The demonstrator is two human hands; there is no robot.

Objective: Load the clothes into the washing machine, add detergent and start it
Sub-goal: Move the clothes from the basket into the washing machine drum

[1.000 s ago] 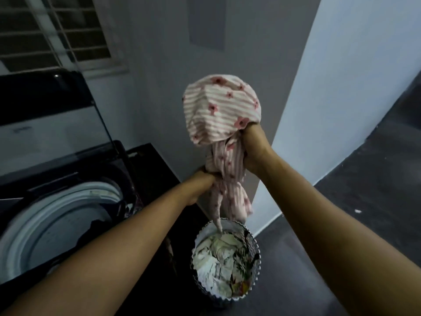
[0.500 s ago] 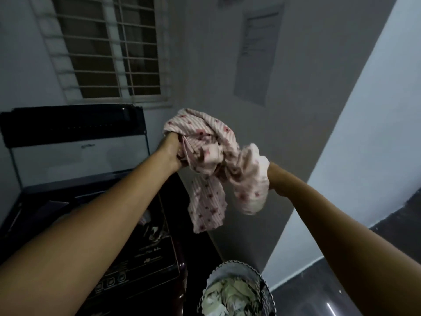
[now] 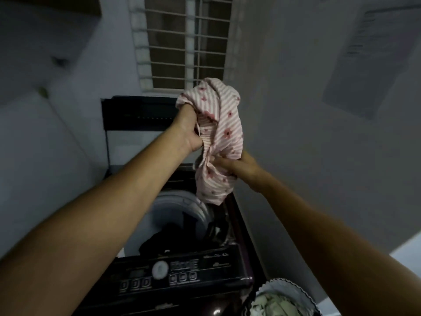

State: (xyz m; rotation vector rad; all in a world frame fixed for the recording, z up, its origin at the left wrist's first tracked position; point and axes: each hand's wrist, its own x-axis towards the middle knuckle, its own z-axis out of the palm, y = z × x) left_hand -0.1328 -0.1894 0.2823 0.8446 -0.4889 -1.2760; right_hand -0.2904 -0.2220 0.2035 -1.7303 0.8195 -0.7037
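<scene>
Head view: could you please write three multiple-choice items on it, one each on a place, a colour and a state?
1. Where is the garment? A. held over the washer B. on the floor C. on the sill
2. Its stripes are: A. blue B. pink C. green
3. The lid is: A. shut B. removed C. raised
Answers: 1 A, left hand and right hand grip it above the washer; 2 B, pink stripes with flowers; 3 C, it stands upright behind the drum.

Both hands, left hand (image 3: 188,131) and right hand (image 3: 241,166), gripping pink striped garment (image 3: 219,133) above open washing machine (image 3: 182,277)
</scene>
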